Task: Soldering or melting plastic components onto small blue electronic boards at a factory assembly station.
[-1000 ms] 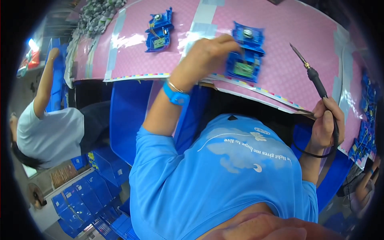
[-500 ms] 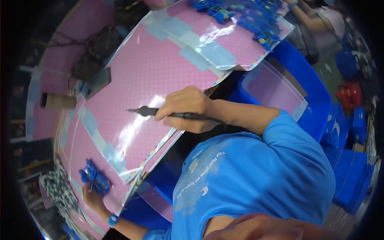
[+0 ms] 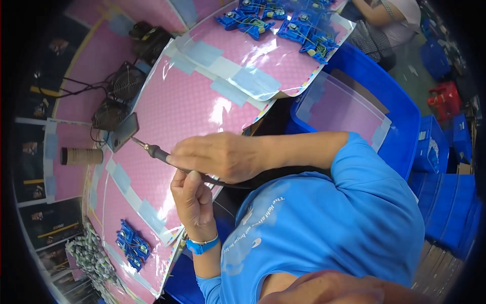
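Note:
My right hand [image 3: 217, 156] is closed around a soldering iron [image 3: 159, 153], its dark handle pointing up and left and its metal tip near a grey flat plate [image 3: 124, 133]. Right below it, my left hand [image 3: 195, 200], with a blue watch on its wrist, has its thumb and fingers curled in against the iron's handle. The right hand partly hides that contact. Down to the left, a small group of blue plastic parts [image 3: 133, 245] lies on the pink-covered table [image 3: 172, 109], apart from both hands.
Many blue assemblies with wires [image 3: 304, 28] cover the table's far end. Small fans [image 3: 126, 81] and a brown cylinder [image 3: 81, 156] stand to the left. Grey pieces [image 3: 91, 256] are heaped at the lower left. A large blue bin [image 3: 397, 116] is at right; another person [image 3: 387, 30] sits beyond.
My left hand has let go of the blue parts and come up to the soldering iron. The iron's tip has moved left toward the grey plate, and the right hand has turned over it.

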Demonstrator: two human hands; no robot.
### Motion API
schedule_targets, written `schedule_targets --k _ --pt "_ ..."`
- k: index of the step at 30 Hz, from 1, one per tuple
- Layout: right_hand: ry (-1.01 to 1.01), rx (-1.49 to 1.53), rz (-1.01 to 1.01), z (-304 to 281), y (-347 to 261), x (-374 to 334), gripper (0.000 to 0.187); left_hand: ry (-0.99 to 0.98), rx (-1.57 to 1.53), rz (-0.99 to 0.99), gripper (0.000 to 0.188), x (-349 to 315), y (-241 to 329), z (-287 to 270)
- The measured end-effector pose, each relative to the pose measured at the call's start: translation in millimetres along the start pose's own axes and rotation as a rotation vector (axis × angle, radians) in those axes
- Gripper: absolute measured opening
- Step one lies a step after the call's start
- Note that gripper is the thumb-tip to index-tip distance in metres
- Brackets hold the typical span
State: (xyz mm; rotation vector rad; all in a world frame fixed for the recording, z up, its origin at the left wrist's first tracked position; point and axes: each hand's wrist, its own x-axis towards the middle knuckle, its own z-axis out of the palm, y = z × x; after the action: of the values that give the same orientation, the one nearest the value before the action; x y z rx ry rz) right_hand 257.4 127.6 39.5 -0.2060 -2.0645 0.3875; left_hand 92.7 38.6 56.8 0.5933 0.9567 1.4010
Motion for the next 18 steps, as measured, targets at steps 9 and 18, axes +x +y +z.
schedule_targets --k 9,18 --pt "-0.062 -1.086 0.788 -277 107 -101 0.080 -0.043 0.053 -0.033 0.028 3 -10 -31" --pt "-0.029 -0.924 0.887 -250 120 -113 0.070 0.042 0.089 -0.014 0.024 7 -16 -66"
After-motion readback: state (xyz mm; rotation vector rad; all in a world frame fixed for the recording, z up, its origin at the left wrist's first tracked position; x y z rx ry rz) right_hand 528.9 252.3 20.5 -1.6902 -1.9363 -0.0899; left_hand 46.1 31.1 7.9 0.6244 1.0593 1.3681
